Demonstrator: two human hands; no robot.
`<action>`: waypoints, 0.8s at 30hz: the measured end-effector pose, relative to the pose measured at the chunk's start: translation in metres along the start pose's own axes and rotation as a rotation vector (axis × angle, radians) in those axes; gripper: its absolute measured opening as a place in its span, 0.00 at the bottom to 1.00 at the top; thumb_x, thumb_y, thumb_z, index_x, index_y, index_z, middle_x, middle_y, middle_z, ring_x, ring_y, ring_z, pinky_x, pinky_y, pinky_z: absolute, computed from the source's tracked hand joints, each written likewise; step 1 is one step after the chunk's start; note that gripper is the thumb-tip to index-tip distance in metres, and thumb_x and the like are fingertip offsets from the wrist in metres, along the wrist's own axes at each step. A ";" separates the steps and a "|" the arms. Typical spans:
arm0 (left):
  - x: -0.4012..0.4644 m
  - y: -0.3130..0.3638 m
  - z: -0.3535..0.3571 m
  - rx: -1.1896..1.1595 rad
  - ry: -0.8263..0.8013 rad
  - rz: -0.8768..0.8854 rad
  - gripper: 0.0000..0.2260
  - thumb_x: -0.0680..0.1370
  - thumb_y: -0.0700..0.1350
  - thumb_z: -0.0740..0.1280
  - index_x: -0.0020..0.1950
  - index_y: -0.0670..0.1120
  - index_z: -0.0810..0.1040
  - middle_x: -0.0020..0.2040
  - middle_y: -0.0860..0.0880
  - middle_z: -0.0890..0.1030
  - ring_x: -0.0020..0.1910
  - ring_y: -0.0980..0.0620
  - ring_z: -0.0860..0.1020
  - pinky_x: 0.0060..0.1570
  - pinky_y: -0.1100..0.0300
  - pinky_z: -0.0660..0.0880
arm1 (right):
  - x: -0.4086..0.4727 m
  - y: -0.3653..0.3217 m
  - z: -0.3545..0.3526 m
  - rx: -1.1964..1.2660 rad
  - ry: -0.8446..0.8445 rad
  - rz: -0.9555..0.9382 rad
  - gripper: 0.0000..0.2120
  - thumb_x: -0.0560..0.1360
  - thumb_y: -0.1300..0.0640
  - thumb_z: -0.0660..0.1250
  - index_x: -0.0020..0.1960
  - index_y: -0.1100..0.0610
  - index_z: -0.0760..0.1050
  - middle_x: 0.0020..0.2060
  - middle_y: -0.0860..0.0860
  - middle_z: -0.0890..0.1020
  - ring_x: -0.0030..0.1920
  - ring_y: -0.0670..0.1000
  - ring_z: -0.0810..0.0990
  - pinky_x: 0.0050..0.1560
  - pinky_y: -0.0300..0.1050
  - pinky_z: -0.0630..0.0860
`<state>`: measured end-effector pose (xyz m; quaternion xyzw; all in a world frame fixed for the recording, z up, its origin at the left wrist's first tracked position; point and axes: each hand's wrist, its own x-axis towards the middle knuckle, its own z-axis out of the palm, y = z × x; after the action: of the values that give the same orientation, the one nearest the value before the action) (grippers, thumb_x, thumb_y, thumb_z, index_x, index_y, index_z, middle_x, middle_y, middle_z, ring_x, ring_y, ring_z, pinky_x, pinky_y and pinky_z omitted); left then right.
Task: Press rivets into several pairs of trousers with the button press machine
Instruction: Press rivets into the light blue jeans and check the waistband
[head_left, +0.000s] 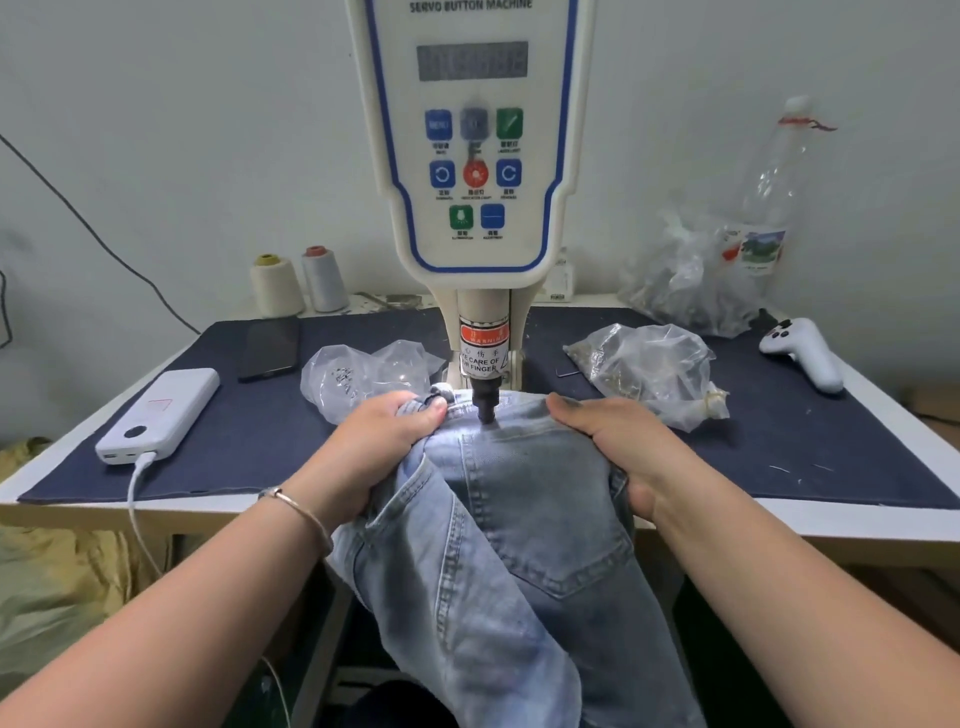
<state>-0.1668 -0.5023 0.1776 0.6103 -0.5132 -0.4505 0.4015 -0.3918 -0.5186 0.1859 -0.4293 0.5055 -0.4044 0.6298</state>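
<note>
A pair of light blue jeans lies over the table's front edge, back pocket up, with its waistband under the black punch of the white button press machine. The punch tip touches the denim at the pocket's top corner. My left hand grips a bunched fold of the waistband left of the punch. My right hand holds the jeans on the right, fingers laid over the fabric and thumb tucked under its edge.
A dark blue mat covers the table. Clear bags of rivets flank the machine. A white power bank with cable and a phone lie left, a white controller right. Thread cones and a plastic bottle stand behind.
</note>
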 end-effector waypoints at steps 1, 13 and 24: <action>0.004 0.001 0.000 0.056 0.030 0.030 0.14 0.80 0.53 0.68 0.51 0.42 0.79 0.48 0.38 0.84 0.45 0.45 0.81 0.50 0.51 0.76 | 0.003 0.001 0.002 -0.013 0.012 -0.020 0.10 0.77 0.57 0.69 0.44 0.63 0.84 0.41 0.62 0.84 0.38 0.56 0.82 0.45 0.47 0.79; 0.025 -0.005 -0.028 0.031 -0.424 -0.304 0.24 0.64 0.49 0.80 0.51 0.39 0.76 0.52 0.35 0.80 0.50 0.40 0.80 0.56 0.48 0.77 | 0.022 0.028 0.004 -0.326 0.225 -0.144 0.18 0.79 0.50 0.65 0.36 0.58 0.65 0.32 0.54 0.67 0.34 0.50 0.66 0.31 0.44 0.60; 0.024 -0.021 -0.019 -0.123 -0.313 -0.125 0.09 0.75 0.45 0.72 0.45 0.39 0.83 0.43 0.39 0.83 0.40 0.46 0.81 0.43 0.57 0.78 | 0.026 0.032 -0.013 -0.304 0.197 -0.138 0.15 0.78 0.52 0.67 0.38 0.57 0.67 0.34 0.53 0.67 0.36 0.51 0.65 0.38 0.45 0.59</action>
<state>-0.1415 -0.5226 0.1596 0.5377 -0.5019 -0.5946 0.3246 -0.3978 -0.5349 0.1468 -0.5116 0.5893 -0.4056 0.4759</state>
